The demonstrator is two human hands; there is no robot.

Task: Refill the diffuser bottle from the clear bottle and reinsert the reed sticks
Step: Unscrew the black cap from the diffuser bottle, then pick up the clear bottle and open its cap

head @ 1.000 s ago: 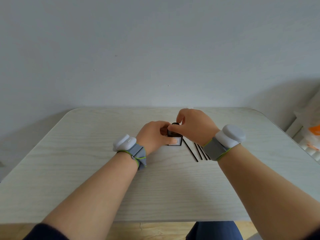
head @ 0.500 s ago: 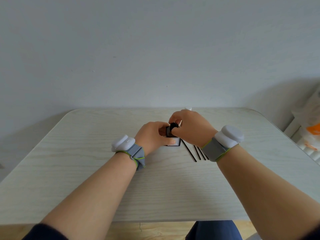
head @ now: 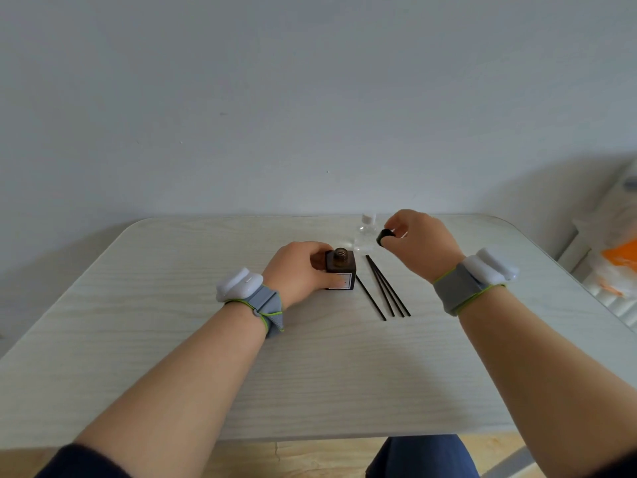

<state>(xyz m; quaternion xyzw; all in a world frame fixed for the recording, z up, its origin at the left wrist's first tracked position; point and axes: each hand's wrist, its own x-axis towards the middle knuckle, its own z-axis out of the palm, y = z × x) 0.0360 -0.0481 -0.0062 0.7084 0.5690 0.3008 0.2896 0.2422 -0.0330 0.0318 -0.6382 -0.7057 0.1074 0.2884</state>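
The small black cap (head: 385, 233) is off the diffuser bottle (head: 340, 270). Half a second ago the right hand (head: 418, 244) was pinching it at the bottle's neck; now that hand has moved up and to the right, toward the far edge of the surface (head: 144, 326), with the cap held between thumb and fingertips, the other fingers curled. The bottle's round neck stands open and bare.

The left hand (head: 298, 272) has stayed where it was, wrapped around the left side of the dark square bottle with its thumb across the front label, steadying it upright near the middle of the surface, toward the far edge.

The clear bottle (head: 365, 234) stands just behind and right of the diffuser bottle, close to the far edge, partly hidden by the right hand; it appears capped in white. 4 black reed sticks (head: 387, 288) lie flat just right of the diffuser bottle, fanned toward the near edge.

With the neck open, pouring looks possible next, once the cap is set down and the clear bottle opened.
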